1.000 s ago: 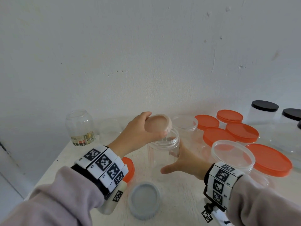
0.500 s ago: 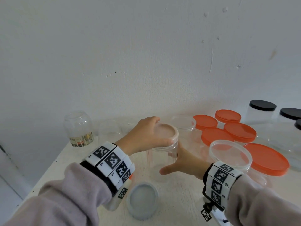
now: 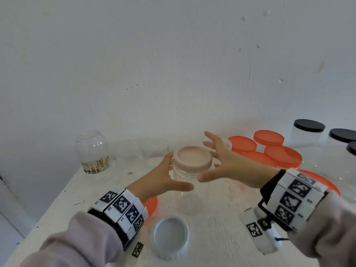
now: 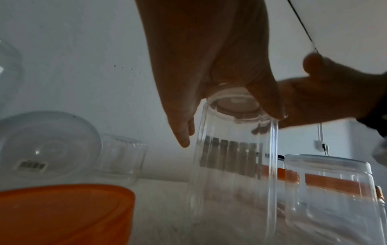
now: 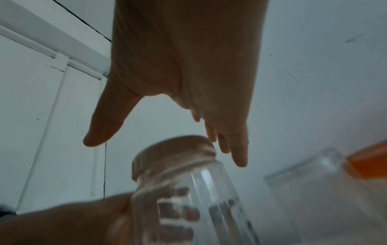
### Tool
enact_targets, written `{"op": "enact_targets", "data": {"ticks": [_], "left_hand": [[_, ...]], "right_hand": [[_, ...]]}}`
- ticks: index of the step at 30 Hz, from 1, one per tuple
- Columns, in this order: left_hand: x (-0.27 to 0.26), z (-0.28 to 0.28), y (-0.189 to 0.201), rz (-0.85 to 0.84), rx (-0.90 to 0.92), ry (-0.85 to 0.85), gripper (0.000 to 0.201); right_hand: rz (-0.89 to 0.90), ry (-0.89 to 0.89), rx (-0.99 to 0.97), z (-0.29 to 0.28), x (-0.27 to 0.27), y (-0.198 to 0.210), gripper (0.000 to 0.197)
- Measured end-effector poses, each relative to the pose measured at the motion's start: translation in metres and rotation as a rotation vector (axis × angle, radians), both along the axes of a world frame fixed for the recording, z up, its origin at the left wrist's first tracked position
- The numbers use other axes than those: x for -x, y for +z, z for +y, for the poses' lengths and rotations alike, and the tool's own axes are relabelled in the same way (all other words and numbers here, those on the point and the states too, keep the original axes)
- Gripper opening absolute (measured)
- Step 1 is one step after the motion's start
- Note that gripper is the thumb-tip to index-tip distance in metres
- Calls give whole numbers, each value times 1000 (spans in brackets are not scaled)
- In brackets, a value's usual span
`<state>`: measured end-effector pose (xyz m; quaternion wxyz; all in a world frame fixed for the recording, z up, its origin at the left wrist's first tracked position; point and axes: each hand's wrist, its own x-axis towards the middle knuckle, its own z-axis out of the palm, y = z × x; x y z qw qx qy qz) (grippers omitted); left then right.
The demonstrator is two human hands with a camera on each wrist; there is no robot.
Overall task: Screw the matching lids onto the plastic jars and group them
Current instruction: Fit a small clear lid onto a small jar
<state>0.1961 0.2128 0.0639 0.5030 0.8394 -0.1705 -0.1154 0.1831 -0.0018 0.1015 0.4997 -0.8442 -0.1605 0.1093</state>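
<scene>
Pale pink lid [image 3: 192, 158] sits on the clear jar [image 3: 187, 182] at centre frame now; half a second back my left hand was cupped over that lid, and a second back it held the lid tilted above the open mouth. Left hand [image 3: 161, 180] has dropped to the jar's side, fingers curled round the wall just under the lid, thumb across the front. Right hand [image 3: 231, 166] has let go of the jar and come up beside the lid, fingers spread and straight, touching nothing I can make out. Around it: a grey-white lid [image 3: 170, 236] lies flat at lower centre, an orange lid [image 3: 151, 205] peeks out behind my left wrist, orange-lidded jars [image 3: 269, 149] crowd the right, black-lidded jars [image 3: 308, 130] sit far right, and a labelled glass jar [image 3: 92, 151] stands at left.
</scene>
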Motion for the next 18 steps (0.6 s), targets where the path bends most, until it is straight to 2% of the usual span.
{"op": "enact_targets", "data": {"ticks": [4, 6, 8, 11, 18], "left_hand": [[3, -8, -7, -51, 51, -79, 70], [3, -11, -11, -69, 66, -81, 64], [0, -11, -18, -54, 68, -28, 73], [-2, -9, -23, -63, 53, -2, 92], [-6, -9, -25, -79, 50, -36, 100]], "right_hand": [[-81, 116, 359, 14, -6, 33, 96], [-98, 179, 574, 24, -12, 43, 88], [-113, 226, 728, 34, -18, 53, 84], [-107, 258, 847, 42, -25, 63, 80], [-90, 312, 991, 52, -33, 76, 83]]}}
